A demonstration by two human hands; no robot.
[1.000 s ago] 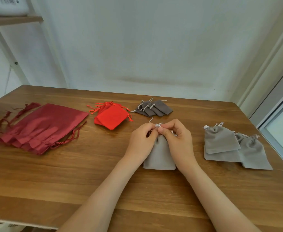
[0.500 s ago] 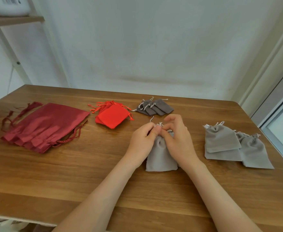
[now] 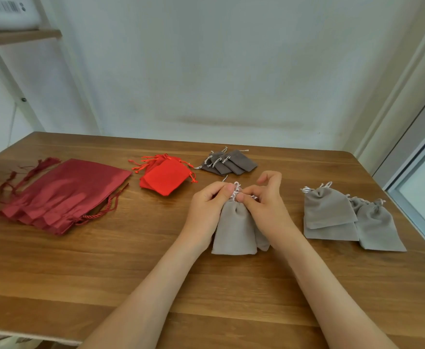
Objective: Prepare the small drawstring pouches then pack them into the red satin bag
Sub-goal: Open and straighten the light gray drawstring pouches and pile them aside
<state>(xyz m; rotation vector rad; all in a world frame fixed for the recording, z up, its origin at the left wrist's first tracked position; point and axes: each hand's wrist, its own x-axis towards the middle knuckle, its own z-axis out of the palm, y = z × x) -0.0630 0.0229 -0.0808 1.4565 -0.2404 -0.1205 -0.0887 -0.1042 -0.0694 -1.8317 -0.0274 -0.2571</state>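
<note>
Step in hand: preparation, cinching one pouch; packing not begun. Red satin bags (image 3: pixel 65 195) lie stacked flat, well left of the grey pouch (image 3: pixel 234 230). Left hand (image 3: pixel 207 210) pinches its gathered neck; right hand (image 3: pixel 266 210) pinches the white drawstring (image 3: pixel 236 189) there. Pouch: soft, velvety, limp. Next, likely: pull cord taut, neck held steady

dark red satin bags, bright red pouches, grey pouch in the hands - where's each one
dark red satin bags (image 3: pixel 68 190): head view, middle of the top bag's flat cloth.
bright red pouches (image 3: pixel 164 178): head view, centre of the top pouch.
grey pouch (image 3: pixel 234 230): head view, bare body below the gathered neck.
</note>
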